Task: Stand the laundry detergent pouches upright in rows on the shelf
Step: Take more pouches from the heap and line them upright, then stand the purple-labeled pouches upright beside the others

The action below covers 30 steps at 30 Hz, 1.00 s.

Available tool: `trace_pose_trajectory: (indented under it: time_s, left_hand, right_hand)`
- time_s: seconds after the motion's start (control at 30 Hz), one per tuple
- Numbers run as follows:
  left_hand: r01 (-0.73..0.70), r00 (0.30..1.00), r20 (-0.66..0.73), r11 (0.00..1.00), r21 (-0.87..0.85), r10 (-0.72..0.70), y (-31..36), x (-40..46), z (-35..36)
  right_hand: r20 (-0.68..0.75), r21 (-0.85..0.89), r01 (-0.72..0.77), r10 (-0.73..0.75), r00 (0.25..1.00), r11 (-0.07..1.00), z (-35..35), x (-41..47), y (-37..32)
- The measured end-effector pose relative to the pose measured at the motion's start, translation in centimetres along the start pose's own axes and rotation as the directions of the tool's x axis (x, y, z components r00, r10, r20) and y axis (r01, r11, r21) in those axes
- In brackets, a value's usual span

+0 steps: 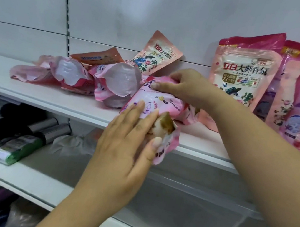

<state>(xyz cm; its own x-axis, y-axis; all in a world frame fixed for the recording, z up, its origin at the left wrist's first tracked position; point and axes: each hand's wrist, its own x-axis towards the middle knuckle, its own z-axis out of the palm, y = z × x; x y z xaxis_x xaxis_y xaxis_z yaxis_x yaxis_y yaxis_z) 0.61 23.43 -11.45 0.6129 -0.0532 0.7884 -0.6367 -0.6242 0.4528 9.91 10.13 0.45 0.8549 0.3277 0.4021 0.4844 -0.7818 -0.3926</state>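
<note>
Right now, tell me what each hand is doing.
Left hand: holding the near end of a pink pouch, thumb pinching it.
Right hand: gripping the far end of the same pouch.

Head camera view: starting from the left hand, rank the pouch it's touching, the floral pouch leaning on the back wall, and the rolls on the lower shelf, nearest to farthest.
From the left hand:
1. Pink pouch, under its fingers at the shelf's front edge.
2. Floral pouch, up behind, tilted against the back wall.
3. Rolls, far left on the lower shelf.
</note>
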Motion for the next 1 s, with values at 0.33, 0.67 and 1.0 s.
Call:
trace_pose_trajectory:
  time_s: [0.33,0.67,1.0]
  left_hand:
    - [0.576,0.790,0.328,0.442,-0.688,-0.519,-2.4,-2.3,-2.4]
    - [0.377,0.842,0.111,0.428,-0.821,-0.528,-1.7,-2.1,-1.1]
    - [0.006,0.958,-0.185,0.665,-0.747,-0.217,3.6,1.1,0.4]
  right_hand:
    - [-0.414,0.011,0.582,-0.526,0.743,0.813,2.1,-3.2,-2.8]
    - [-0.535,0.592,0.327,0.056,0.843,0.737,2.6,-8.0,-2.4]
    - [0.220,0.975,-0.222,0.241,0.945,-0.020,1.6,-11.9,-1.3]
